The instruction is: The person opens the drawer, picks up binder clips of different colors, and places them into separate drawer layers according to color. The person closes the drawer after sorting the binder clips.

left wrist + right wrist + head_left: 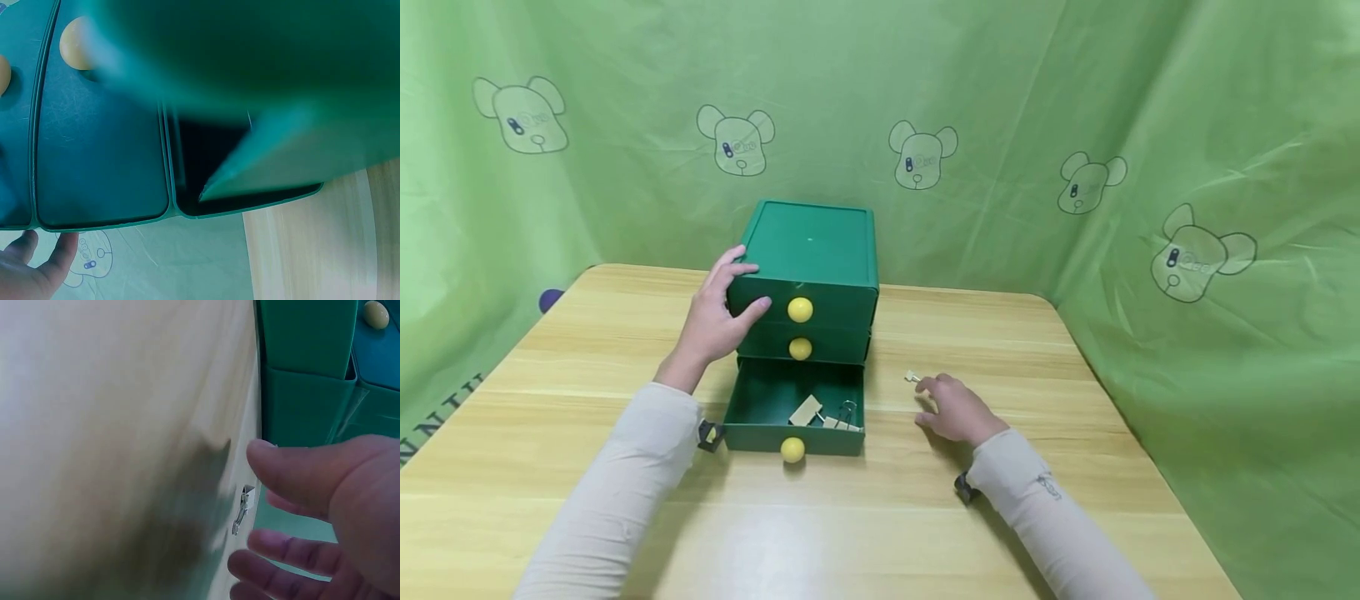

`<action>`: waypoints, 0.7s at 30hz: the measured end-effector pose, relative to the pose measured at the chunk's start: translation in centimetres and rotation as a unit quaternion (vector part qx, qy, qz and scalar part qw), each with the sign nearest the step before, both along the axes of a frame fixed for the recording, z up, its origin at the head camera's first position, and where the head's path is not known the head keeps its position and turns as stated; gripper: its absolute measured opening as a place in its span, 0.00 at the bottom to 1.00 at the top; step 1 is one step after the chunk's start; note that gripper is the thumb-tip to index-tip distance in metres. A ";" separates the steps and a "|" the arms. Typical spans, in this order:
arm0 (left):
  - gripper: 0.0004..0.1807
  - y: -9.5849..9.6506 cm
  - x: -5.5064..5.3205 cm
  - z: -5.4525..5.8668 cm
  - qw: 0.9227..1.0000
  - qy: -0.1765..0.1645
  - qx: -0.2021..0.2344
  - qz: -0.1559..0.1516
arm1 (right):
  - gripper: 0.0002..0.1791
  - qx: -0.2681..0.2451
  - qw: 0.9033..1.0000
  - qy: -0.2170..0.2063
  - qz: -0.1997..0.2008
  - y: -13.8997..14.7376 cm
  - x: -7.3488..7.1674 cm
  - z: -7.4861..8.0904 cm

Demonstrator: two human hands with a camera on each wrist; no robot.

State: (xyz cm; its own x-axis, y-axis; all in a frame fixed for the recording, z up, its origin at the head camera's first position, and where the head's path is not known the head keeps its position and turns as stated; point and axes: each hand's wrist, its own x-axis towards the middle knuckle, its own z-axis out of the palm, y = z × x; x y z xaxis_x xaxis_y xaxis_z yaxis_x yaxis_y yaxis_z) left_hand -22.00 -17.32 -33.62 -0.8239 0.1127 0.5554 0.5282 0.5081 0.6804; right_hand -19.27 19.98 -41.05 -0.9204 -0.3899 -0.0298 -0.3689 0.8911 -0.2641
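Observation:
A green drawer cabinet (812,246) with yellow round knobs stands on the table, its bottom drawer (760,437) pulled out. My left hand (713,321) rests at the cabinet's upper left front corner, thumb on the front and fingers along the top edge. Inside the drawer lie cream binder clips (806,411). A small pale binder clip (247,499) lies on the table right of the cabinet. My right hand (957,408) hovers beside this clip, thumb and fingers apart with nothing between them. The open drawer fills much of the left wrist view.
The wood-grain table (1000,333) extends around the cabinet on all sides. Green curtains (1000,92) printed with bear heads hang behind and at the right. A purple round shape (550,299) shows past the table's left edge.

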 end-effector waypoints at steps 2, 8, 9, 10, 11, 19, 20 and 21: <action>0.25 0.0 0.0 0.0 1.000 0.002 -0.001 -0.001 | 0.30 0.001 1.000 -0.003 -0.003 -0.1 -0.4 0.0; 0.25 0.0 0.1 0.0 1.000 0.003 -0.001 0.000 | 0.35 0.023 0.998 -0.049 0.017 -0.3 -1.0 0.0; 0.25 0.0 0.1 0.0 1.000 0.002 -0.001 0.000 | 0.35 0.030 0.998 -0.054 0.021 -0.3 -1.1 0.0; 0.25 0.0 0.1 0.0 1.000 0.001 0.000 -0.001 | 0.34 0.035 0.998 -0.057 0.023 -0.3 -1.1 0.0; 0.25 0.0 0.1 0.0 1.000 0.001 0.000 0.000 | 0.33 0.040 0.997 -0.056 0.025 -0.2 -1.1 0.0; 0.25 0.0 0.1 0.0 1.000 0.000 0.005 -0.003 | 0.24 0.020 0.999 -0.028 0.012 -0.2 -1.2 -0.1; 0.25 0.0 0.1 0.0 1.000 0.001 0.005 -0.003 | 0.25 0.017 1.000 -0.022 0.012 -0.1 -1.2 -0.1; 0.25 0.0 0.0 0.0 1.000 0.001 0.005 -0.004 | 0.25 0.014 1.000 -0.021 0.013 -0.1 -1.2 -0.2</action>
